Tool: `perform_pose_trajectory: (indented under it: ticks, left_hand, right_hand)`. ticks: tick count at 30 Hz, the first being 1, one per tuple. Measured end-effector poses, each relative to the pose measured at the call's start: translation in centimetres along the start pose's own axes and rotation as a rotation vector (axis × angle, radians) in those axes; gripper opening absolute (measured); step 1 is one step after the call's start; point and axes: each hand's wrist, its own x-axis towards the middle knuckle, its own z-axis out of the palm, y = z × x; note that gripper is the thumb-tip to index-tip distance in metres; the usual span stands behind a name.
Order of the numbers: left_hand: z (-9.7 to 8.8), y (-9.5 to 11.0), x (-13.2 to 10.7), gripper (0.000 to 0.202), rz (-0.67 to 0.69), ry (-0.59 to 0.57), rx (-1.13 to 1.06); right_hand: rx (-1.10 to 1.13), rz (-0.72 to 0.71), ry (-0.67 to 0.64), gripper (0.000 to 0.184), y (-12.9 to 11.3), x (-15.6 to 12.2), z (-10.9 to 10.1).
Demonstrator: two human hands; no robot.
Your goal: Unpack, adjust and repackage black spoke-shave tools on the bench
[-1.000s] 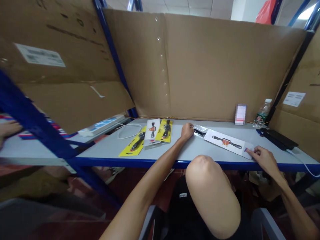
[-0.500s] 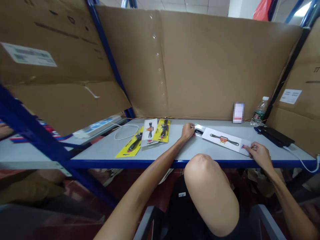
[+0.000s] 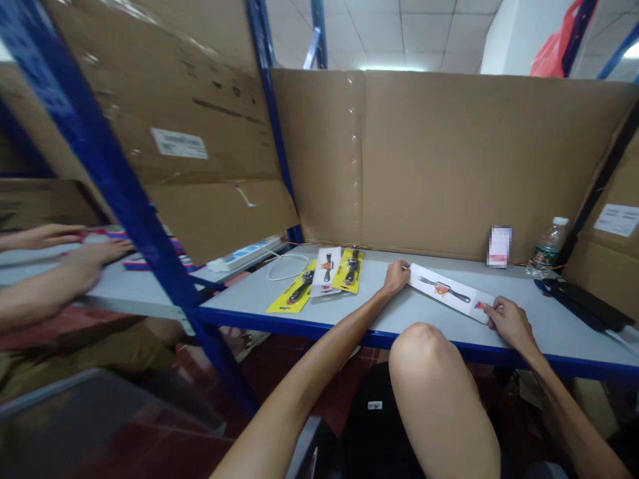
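Observation:
A long white cardboard sleeve, printed with a black-handled spokeshave, lies slantwise over the table between my hands. My left hand pinches its left end. At its lower right end, the thumb and fingers of my right hand are closed on the card. Whatever is inside the sleeve is hidden. To the left lie two spokeshaves on yellow cards, one yellow pack in front and another yellow pack behind. A second white sleeve with the same print lies partly over them.
A blue-edged grey table is backed by a cardboard panel. At right stand a blurred-out phone and a water bottle, with a black device nearby. Left are a white cable, a power strip and another person's hands.
The clear-wrapped black handle that stuck out of the sleeve's left end no longer shows; my left hand now meets that end. The camera view has turned left and up.

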Motion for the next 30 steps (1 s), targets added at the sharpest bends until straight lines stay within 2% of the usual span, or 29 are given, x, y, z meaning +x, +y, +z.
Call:
perform_pose_trajectory:
  ticks: [3,14,23,30]
  left_hand:
    - [0.0,0.2,-0.1,0.034,-0.004,0.013,0.017]
    - [-0.1,0.8,-0.1,0.033,-0.003,0.061,0.064]
    - [0.2,-0.3,0.8,0.031,-0.061,0.010,-0.061]
    - [0.2,-0.7,1.1,0.026,-0.111,0.001,-0.160]
  right_hand:
    - [-0.017,-0.031,-0.015,0.035,-0.5,0.2,0.3]
    - [0.012,-0.063,-0.028,0.046,1.7,1.7,1.4]
    - [0.009,-0.062,0.035,0.036,0.3,0.3,0.8]
    - [-0.010,-0.051,0.017,0.033,-0.7,-0.5,0.5]
